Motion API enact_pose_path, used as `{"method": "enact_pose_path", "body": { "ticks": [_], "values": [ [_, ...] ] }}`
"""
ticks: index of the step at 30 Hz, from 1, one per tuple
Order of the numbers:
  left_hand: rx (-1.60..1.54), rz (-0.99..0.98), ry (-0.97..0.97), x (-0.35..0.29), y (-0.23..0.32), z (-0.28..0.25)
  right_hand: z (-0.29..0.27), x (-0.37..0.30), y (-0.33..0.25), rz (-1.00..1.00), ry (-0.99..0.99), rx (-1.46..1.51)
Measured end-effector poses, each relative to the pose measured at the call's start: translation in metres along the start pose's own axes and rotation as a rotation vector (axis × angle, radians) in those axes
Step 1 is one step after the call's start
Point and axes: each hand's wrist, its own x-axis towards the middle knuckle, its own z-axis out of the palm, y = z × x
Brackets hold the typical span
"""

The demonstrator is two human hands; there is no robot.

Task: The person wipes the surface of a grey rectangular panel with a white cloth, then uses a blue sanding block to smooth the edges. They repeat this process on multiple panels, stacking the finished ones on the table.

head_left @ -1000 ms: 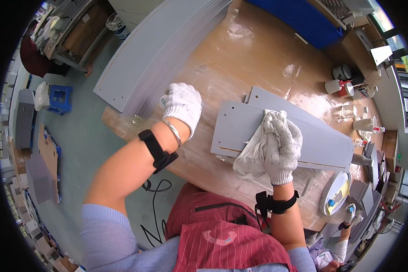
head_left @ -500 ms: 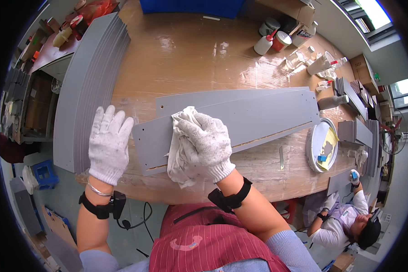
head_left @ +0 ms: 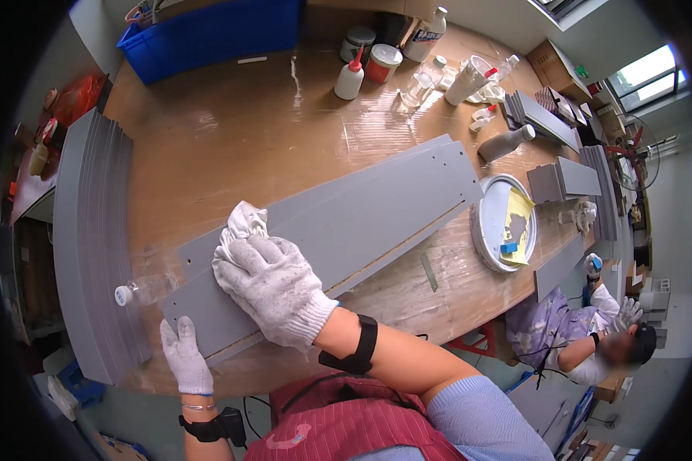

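My right hand (head_left: 273,288), in a white knit glove, is closed over a crumpled white cloth (head_left: 246,220) and presses it on a grey panel (head_left: 377,211). The panel lies slanted, with a brown groove along its near edge and small holes at both ends. Under it, a second grey panel (head_left: 183,257) shows along the far side. At the near left end, my left hand (head_left: 184,359), gloved too, has its fingers around the top panel's edge; some fingers are hidden. Beside that end lies a clear plastic bottle (head_left: 150,290) with a white cap.
Stacked grey panels (head_left: 92,246) stand at the left. A white round lid (head_left: 480,230) with yellow sandpaper and a blue block lies right. Bottles and tubs (head_left: 384,63) fill the far side, near a blue bin (head_left: 215,38). At right, a co-worker (head_left: 569,330) sits.
My view has turned right. My left hand has come down from beside the stack onto the panel's end. My right hand still holds the cloth on the panel. The clear bottle now shows.
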Motion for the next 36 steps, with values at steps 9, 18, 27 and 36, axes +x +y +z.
{"method": "enact_pose_path", "body": {
  "ticks": [9,18,27,36],
  "values": [
    [0.064,0.012,0.033,-0.005,-0.003,-0.005,-0.075,0.002,0.133,0.132,0.019,-0.187],
    [0.121,0.015,0.081,-0.004,-0.008,-0.01,-0.163,-0.012,0.273,0.304,-0.026,-0.677],
    [0.105,-0.014,0.025,-0.002,0.001,-0.009,-0.221,-0.092,0.217,0.151,0.423,-0.817],
    [0.078,0.028,0.018,0.002,0.005,-0.008,-0.103,-0.112,0.16,0.209,0.525,-0.511]
  ]
}}
